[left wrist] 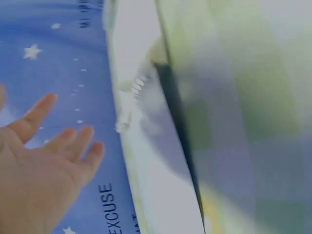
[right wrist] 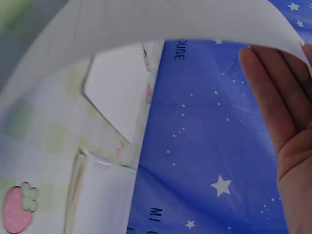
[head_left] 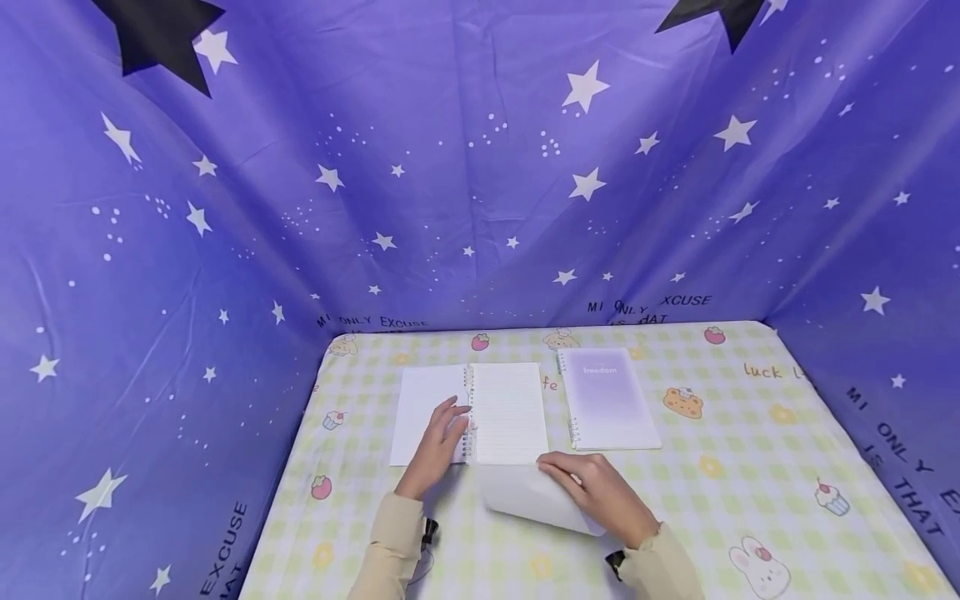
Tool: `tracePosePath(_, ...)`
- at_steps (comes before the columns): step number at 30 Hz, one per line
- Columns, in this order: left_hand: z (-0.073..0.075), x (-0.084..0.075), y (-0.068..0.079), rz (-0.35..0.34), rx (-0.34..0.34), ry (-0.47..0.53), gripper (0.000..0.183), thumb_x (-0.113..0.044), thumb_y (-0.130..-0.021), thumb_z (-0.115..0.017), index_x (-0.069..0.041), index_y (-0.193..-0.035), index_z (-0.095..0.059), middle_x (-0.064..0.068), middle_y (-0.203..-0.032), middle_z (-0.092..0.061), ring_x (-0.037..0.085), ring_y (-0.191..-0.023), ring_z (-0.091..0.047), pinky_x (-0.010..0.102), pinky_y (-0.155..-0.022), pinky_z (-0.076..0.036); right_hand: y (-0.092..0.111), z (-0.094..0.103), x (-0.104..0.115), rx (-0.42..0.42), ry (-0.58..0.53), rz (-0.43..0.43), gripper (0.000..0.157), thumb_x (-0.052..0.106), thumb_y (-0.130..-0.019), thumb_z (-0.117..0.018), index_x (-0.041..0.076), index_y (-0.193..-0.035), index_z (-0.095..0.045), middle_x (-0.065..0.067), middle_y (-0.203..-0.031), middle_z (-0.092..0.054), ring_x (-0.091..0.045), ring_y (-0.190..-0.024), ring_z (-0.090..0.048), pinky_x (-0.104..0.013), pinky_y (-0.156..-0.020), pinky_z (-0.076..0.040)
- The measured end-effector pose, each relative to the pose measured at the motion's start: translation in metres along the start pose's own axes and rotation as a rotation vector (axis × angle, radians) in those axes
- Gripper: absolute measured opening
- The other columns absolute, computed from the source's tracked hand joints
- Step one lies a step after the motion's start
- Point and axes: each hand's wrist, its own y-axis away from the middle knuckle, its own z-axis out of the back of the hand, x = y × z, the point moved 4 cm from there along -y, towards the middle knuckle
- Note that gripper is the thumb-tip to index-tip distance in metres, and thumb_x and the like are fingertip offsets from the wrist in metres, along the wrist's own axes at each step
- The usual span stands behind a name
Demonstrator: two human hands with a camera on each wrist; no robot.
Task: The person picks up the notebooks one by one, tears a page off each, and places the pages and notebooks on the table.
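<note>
An open ring-bound notebook (head_left: 510, 412) lies on the table, a lined page on its right side and a blank white side on its left. My left hand (head_left: 433, 446) is over its left side, fingers relaxed, fingertips right at the ring binding (head_left: 467, 450). The left wrist view has the same hand (left wrist: 44, 170) with its fingers spread. At the notebook's near right corner my right hand (head_left: 603, 492) pinches a white sheet (head_left: 528, 496), which bends down toward the near edge. In the right wrist view this sheet (right wrist: 161, 22) arches across the top, beside the fingers.
A second ring-bound notebook (head_left: 609, 404), closed, with a purple and white cover reading "freedom", lies right of the open one. A green checked tablecloth (head_left: 750, 483) covers the table. Blue star-printed curtain (head_left: 480, 167) stands around its back and sides.
</note>
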Motion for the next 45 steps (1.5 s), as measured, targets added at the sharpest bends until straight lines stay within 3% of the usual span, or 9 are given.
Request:
tracePosePath(6, 0.004, -0.021, 0.02, -0.058, 0.121, 0.254, 0.038, -0.021, -0.109, -0.037, -0.005, -0.14, -0.052, 0.016, -0.141, -0.055, 0.031, -0.132, -0.051, 0.039, -0.115, -0.037, -0.012, 0.012, 0.002, -0.1, 0.027, 0.056, 0.018, 0.004, -0.091, -0.068, 0.012, -0.104, -0.076, 0.001, -0.101, -0.077, -0.014, -0.095, -0.073, -0.02, -0.082, -0.058)
tracePosePath(10, 0.002, -0.027, 0.026, -0.065, 0.175, 0.312, 0.035, -0.018, -0.102, -0.055, -0.005, -0.135, -0.056, 0.011, -0.13, -0.063, 0.023, -0.121, -0.059, 0.035, -0.109, -0.045, -0.02, 0.016, 0.005, -0.148, 0.022, 0.089, 0.021, -0.001, -0.088, -0.069, 0.01, -0.104, -0.076, -0.001, -0.101, -0.077, -0.015, -0.093, -0.074, -0.015, -0.083, -0.056)
tracePosePath(13, 0.0, -0.029, 0.029, -0.037, 0.144, 0.295, 0.029, -0.017, -0.094, -0.068, -0.008, -0.122, -0.064, 0.007, -0.117, -0.067, 0.016, -0.11, -0.064, 0.037, -0.103, -0.05, -0.025, 0.018, 0.007, -0.173, 0.01, 0.1, 0.021, -0.002, -0.088, -0.069, 0.009, -0.105, -0.075, -0.002, -0.101, -0.077, -0.016, -0.092, -0.074, -0.011, -0.083, -0.054)
tracePosePath(17, 0.002, -0.033, 0.032, -0.038, 0.055, 0.262, 0.01, -0.013, -0.092, -0.07, -0.006, -0.099, -0.069, 0.01, -0.099, -0.069, 0.013, -0.095, -0.067, 0.035, -0.096, -0.055, -0.03, 0.02, 0.009, -0.207, -0.001, 0.104, 0.021, -0.001, -0.09, -0.068, 0.01, -0.106, -0.075, 0.0, -0.101, -0.077, -0.015, -0.091, -0.074, -0.013, -0.082, -0.055)
tracePosePath(20, 0.005, -0.037, 0.034, -0.036, -0.018, 0.272, 0.01, -0.014, -0.092, -0.069, -0.004, -0.09, -0.068, 0.012, -0.091, -0.068, 0.012, -0.085, -0.068, 0.032, -0.087, -0.058, -0.031, 0.021, 0.009, -0.217, -0.023, 0.072, 0.024, 0.004, -0.092, -0.068, 0.013, -0.113, -0.072, 0.002, -0.096, -0.075, -0.009, -0.085, -0.072, -0.017, -0.076, -0.057)
tracePosePath(25, 0.013, -0.04, 0.038, 0.002, -0.084, 0.335, 0.014, -0.011, -0.093, -0.068, 0.001, -0.09, -0.066, 0.015, -0.089, -0.067, 0.01, -0.079, -0.067, 0.03, -0.07, -0.061, -0.03, 0.017, 0.004, -0.172, -0.101, -0.058, 0.039, 0.015, -0.093, -0.069, 0.014, -0.131, -0.059, 0.002, -0.095, -0.067, -0.005, -0.086, -0.065, -0.024, -0.072, -0.059)
tracePosePath(30, 0.018, -0.041, 0.042, 0.028, -0.121, 0.296, 0.008, -0.002, -0.092, -0.066, 0.006, -0.091, -0.065, 0.02, -0.084, -0.068, 0.009, -0.07, -0.063, 0.034, -0.063, -0.061, -0.028, 0.008, -0.002, -0.12, -0.119, -0.125, 0.043, 0.014, -0.095, -0.066, 0.009, -0.136, -0.054, 0.003, -0.097, -0.064, -0.004, -0.087, -0.062, -0.022, -0.068, -0.058)
tracePosePath(37, 0.015, -0.025, 0.047, 0.151, -0.078, 0.225, 0.013, -0.003, -0.093, -0.066, 0.007, -0.101, -0.066, 0.018, -0.089, -0.069, 0.013, -0.072, -0.065, 0.034, -0.063, -0.062, -0.021, -0.013, -0.016, -0.092, -0.081, -0.131, 0.043, 0.006, -0.094, -0.066, 0.008, -0.135, -0.054, 0.003, -0.097, -0.056, 0.001, -0.078, -0.057, -0.019, -0.06, -0.054)
tracePosePath(45, 0.005, 0.007, 0.057, 0.164, 0.016, 0.164, 0.02, -0.01, -0.093, -0.068, 0.006, -0.103, -0.064, 0.012, -0.09, -0.068, 0.012, -0.072, -0.064, 0.027, -0.059, -0.06, -0.009, -0.044, -0.034, -0.016, -0.069, -0.172, 0.049, 0.003, -0.092, -0.068, 0.011, -0.138, -0.054, -0.006, -0.103, -0.063, 0.001, -0.076, -0.056, -0.019, -0.062, -0.054)
